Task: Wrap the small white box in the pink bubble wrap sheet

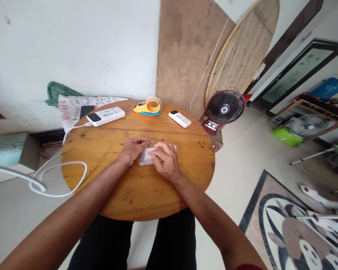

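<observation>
A small pale packet point(146, 156), whitish with a purple tint, lies on the round wooden table point(129, 195) near its middle. My left hand point(133, 149) grips its left side with curled fingers. My right hand point(165, 159) presses on its right side, fingertips on top. Most of the packet is hidden under both hands.
At the table's far side lie a white power bank point(105, 116) with a white cable point(59, 176) trailing off the left edge, an orange tape dispenser point(148, 106) and a white remote point(180, 118). A small fan point(224, 108) stands on the floor at the right.
</observation>
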A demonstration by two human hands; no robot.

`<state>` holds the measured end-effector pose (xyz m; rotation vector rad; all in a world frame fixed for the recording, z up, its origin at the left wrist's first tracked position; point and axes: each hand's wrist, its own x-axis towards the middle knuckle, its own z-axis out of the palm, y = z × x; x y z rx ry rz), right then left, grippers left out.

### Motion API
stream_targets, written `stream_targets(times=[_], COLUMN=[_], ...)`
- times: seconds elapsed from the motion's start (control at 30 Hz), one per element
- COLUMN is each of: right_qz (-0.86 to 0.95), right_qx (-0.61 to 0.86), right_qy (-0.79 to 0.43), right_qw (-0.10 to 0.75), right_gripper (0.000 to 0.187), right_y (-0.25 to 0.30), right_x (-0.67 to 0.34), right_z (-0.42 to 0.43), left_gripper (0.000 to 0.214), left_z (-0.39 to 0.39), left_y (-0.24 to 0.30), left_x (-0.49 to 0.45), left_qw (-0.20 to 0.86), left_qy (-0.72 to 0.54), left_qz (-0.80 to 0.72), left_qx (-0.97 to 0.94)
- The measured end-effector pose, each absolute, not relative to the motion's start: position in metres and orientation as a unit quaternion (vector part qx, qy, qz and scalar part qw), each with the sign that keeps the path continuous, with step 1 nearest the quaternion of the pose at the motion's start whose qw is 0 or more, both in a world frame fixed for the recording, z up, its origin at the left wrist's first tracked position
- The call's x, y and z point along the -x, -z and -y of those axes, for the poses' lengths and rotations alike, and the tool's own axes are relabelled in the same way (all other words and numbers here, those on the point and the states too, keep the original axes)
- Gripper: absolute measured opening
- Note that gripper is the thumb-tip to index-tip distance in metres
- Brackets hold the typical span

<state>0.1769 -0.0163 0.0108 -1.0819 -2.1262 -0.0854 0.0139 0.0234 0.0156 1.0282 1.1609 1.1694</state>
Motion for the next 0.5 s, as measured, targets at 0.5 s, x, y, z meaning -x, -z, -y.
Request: stream_targets(times=[0.5], right_qz=[0.833], right_qx=[0.423], right_qy=[0.028], right_qw=[0.357], right_gripper=[0.019], right_y=[-0.0101], right_x=[-0.1766], right_z=[0.0155], left_gripper=[0.035], left_z=[-0.0282], left_y=[-0.0194], left_x=[-0.0164], left_qw=[0.536], left_qy=[-0.497], left_qz=[-0.505], left_qx=[-0.459])
